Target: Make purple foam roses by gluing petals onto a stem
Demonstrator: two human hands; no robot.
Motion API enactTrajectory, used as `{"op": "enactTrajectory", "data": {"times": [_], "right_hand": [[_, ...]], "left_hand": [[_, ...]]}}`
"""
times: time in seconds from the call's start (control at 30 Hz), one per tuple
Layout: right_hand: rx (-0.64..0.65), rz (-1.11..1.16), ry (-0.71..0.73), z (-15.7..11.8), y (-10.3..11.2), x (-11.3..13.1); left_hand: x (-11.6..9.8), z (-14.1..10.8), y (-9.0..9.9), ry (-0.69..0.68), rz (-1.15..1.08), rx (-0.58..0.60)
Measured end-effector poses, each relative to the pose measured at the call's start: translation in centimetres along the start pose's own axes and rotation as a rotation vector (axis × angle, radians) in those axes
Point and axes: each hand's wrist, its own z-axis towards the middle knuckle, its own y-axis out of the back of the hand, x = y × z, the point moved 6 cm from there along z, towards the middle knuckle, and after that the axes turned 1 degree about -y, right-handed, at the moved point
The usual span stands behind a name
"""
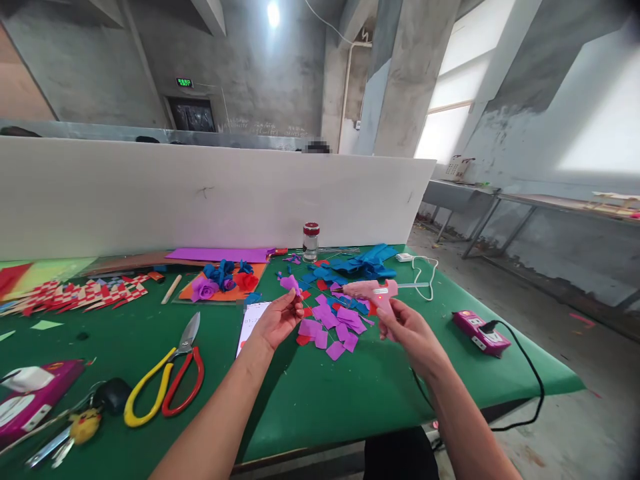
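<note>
My left hand (281,319) pinches a small purple paper flower (291,284) between thumb and fingers, held above the table. In my right hand (407,333) is a pink hot glue gun (373,291), gripped by its handle. A clear glue stick (415,285) sticks out of its back, and its nozzle points left toward the flower, a short gap apart. Below both hands lie scattered purple paper petals (336,325), with a few red and blue pieces among them. Finished-looking paper roses (205,288) in purple, blue and red rest on an orange sheet to the left.
Scissors (186,360) with yellow and red handles lie left of my left arm, near keys (65,443) and a power strip (43,393). Another power strip (481,332) sits right. A glass jar (311,241) and blue paper (370,261) stand before the white partition (225,200).
</note>
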Motion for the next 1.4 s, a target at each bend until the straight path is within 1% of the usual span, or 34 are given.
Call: {"op": "enactTrajectory", "data": {"times": [0.07, 0.17, 0.33, 0.53, 0.73, 1.03, 1.4], "right_hand": [[0.018, 0.065, 0.008, 0.0, -2.0, 0.4], [0.029, 0.108, 0.071, 0.2, -4.0, 0.2], [0.022, -0.080, 0.145, 0.7, -5.5, -0.2], [0.010, -0.253, 0.242, 0.9, -5.8, 0.2], [0.023, -0.309, 0.290, 0.8, -6.1, 0.1], [0.007, -0.325, 0.328, 0.8, -6.4, 0.0], [0.014, -0.316, 0.337, 0.8, -6.7, 0.0]], "left_hand": [[0.1, 0.1, 0.1, 0.009, -0.008, -0.005], [0.3, 0.2, 0.2, 0.016, -0.016, -0.015], [0.2, 0.1, 0.2, 0.017, -0.017, -0.025], [0.2, 0.0, 0.0, 0.019, -0.013, -0.025], [0.3, 0.0, 0.0, 0.031, -0.014, -0.017], [0.4, 0.1, 0.1, 0.044, -0.010, -0.015], [0.5, 0.0, 0.0, 0.046, -0.016, -0.009]]}}
